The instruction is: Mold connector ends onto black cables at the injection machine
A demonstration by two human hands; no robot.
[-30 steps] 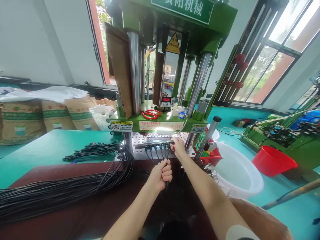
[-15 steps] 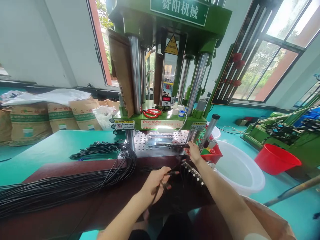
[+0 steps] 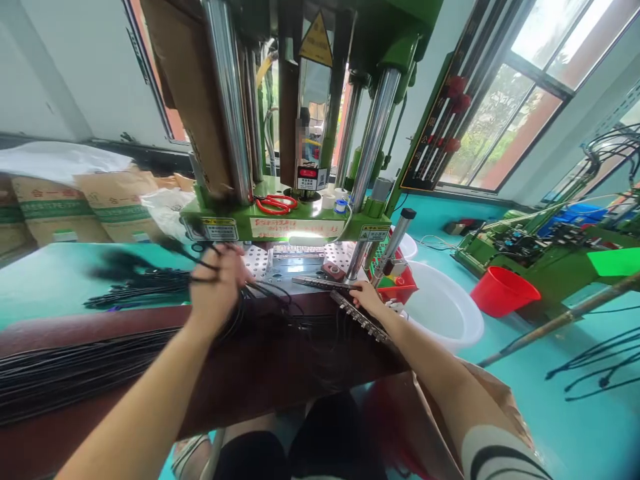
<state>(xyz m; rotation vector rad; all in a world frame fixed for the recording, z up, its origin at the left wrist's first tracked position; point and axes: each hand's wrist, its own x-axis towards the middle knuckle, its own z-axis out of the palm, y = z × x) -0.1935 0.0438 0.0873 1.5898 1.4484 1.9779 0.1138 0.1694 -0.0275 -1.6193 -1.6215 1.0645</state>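
Observation:
My left hand [image 3: 216, 277] is raised at the left front of the press, closed around several black cables [image 3: 270, 288]. Their plug ends swing out leftward and are smeared by motion. At the press's right front corner, my right hand [image 3: 369, 298] grips the end of a long dark metal mould bar [image 3: 320, 283], which lies at the front edge of the perforated steel plate [image 3: 256, 261]. Just below it, a second bar with a row of small metal pieces [image 3: 363, 317] rests at a slant on the dark red bench [image 3: 280, 373].
The green press [image 3: 240, 227] stands ahead, with red-handled scissors [image 3: 276, 204] on its ledge. A long bundle of black cables [image 3: 90, 367] lies at left; more cables [image 3: 155, 287] lie behind. Right are a red bin [image 3: 400, 288], a white tub [image 3: 470, 327] and a red bucket [image 3: 505, 293].
My left hand has moved left and up from the bench middle, carrying the cables. My right hand stays on the mould bar. The view has shifted right and down.

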